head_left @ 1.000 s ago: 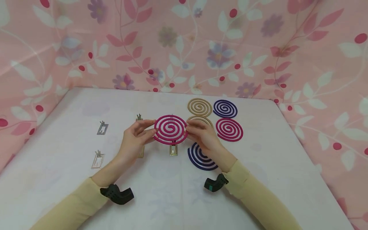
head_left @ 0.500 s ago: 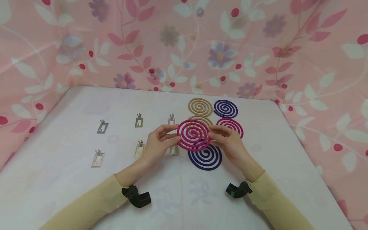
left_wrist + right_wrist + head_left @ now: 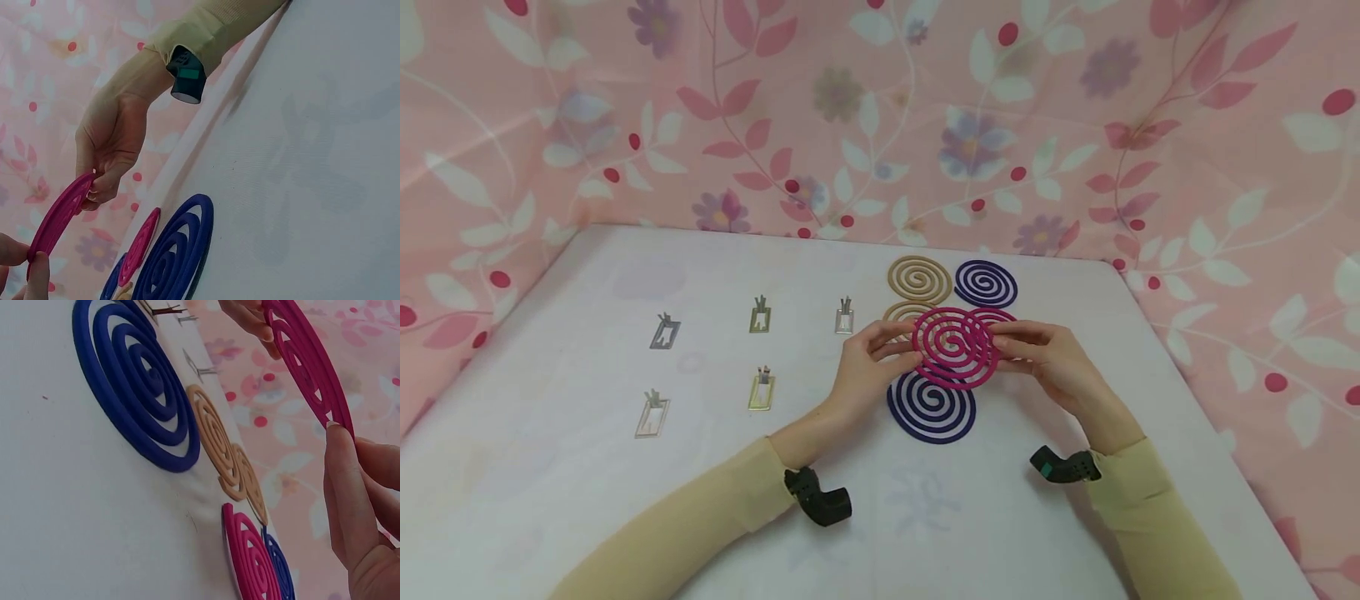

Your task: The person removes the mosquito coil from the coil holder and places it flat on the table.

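Observation:
A pink mosquito coil [image 3: 953, 340] is held up above the table, its near edge tipped down. My left hand [image 3: 874, 360] pinches its left edge between thumb and fingers. At the opposite edge, my right hand [image 3: 1054, 360] pinches it the same way. In both wrist views the held coil [image 3: 337, 394] shows nearly edge-on, apart from the coils below. Underneath lie a dark blue coil [image 3: 934, 397], a tan coil [image 3: 895, 312] partly hidden by it, and another pink coil [image 3: 996, 313] mostly covered from view.
A second tan coil [image 3: 919, 277] and a second blue coil [image 3: 987, 284] lie at the back. Several small metal coil stands [image 3: 761, 309] with upright prongs are spread to the left. A pink floral cloth [image 3: 842, 150] hangs behind the white table [image 3: 587, 500].
Both hands have carried the pink coil rightward, from above the metal stands to above the other coils. A brass stand seen earlier is now hidden behind my left hand.

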Tool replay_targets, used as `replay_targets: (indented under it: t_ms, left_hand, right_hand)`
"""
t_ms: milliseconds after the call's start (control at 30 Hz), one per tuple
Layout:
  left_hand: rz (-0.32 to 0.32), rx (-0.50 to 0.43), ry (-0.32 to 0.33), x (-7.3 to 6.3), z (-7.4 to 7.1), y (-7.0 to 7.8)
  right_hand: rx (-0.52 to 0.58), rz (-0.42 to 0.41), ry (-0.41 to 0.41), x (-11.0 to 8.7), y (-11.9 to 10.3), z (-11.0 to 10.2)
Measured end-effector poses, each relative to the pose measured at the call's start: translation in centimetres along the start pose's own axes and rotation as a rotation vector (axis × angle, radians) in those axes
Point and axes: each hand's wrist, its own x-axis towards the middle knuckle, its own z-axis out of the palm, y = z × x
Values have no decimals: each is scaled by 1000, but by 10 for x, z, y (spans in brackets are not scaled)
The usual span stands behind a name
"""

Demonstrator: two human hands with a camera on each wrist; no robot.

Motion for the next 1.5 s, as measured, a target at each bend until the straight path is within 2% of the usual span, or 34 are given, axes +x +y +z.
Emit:
replay_targets:
  t_ms: [267, 467, 633, 900, 1033, 1233, 1500]
  left_hand:
    - [22, -36, 38, 15, 23, -1]
    - [-44, -100, 67, 24, 38, -12]
    - [-60, -114, 43, 25, 49, -18]
    - [-119, -78, 1, 21, 56, -27]
    - [-124, -59, -22, 20, 58, -30]
    - [-141, -18, -55, 16, 62, -27]
    - [-171, 97, -103, 9, 65, -27]
  right_hand:
    - [-6, -8, 11, 2, 1, -23]
    - [2, 1, 1, 4, 5, -40]
    - [-8, 26, -6, 5, 8, -52]
    - [-114, 20, -42, 6, 14, -66]
    - [-176, 10, -76, 7, 18, -72]
    - [-284, 42, -102, 9, 23, -79]
    - [-373, 95, -144, 8, 29, -86]
